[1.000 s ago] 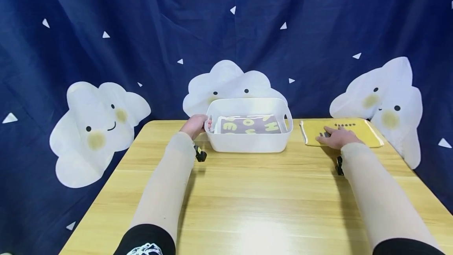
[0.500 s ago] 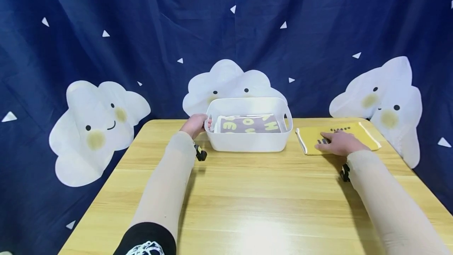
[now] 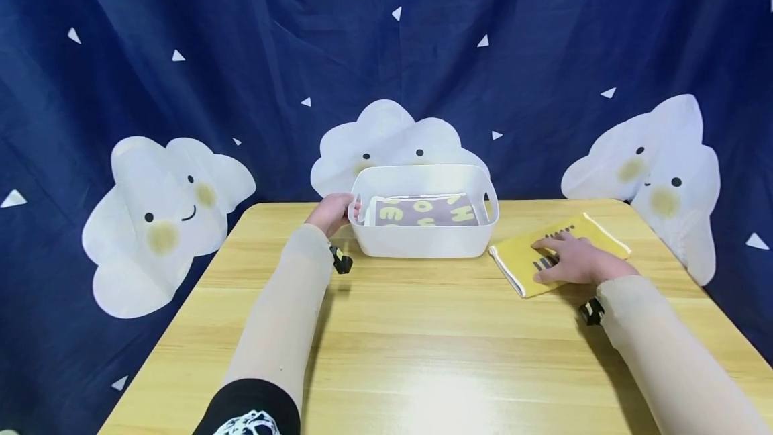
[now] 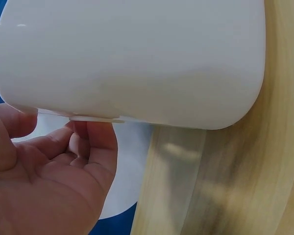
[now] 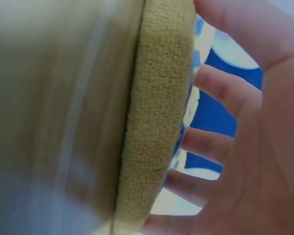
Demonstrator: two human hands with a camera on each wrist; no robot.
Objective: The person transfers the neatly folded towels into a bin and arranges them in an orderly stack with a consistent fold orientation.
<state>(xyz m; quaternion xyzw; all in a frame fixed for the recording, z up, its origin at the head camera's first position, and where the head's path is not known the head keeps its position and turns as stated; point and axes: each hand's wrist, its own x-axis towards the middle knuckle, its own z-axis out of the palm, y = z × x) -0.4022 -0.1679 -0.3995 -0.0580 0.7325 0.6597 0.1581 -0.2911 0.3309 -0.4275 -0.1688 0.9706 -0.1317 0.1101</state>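
Note:
A white plastic basket (image 3: 423, 244) stands at the far middle of the table, with cut-out handles at its ends. My left hand (image 3: 329, 215) holds its left handle; in the left wrist view the fingers (image 4: 100, 134) curl into the slot at the rim. Inside lies a folded grey towel (image 3: 449, 213) with yellow letters. To the right, a folded yellow towel (image 3: 513, 262) with white edges and dark marks lies turned at an angle, its left corner close to the basket. My right hand (image 3: 576, 259) rests on it, fingertips spread and pressing on top, as the right wrist view shows.
The wooden table (image 3: 423, 334) extends toward me, its far edge close to a dark blue curtain (image 3: 260, 39) printed with white clouds and triangles. Small black cameras are strapped at both wrists.
The yellow towel has slid left and toward me under my right hand, turning so its near left corner points closer to me. My left hand and the basket keep their place.

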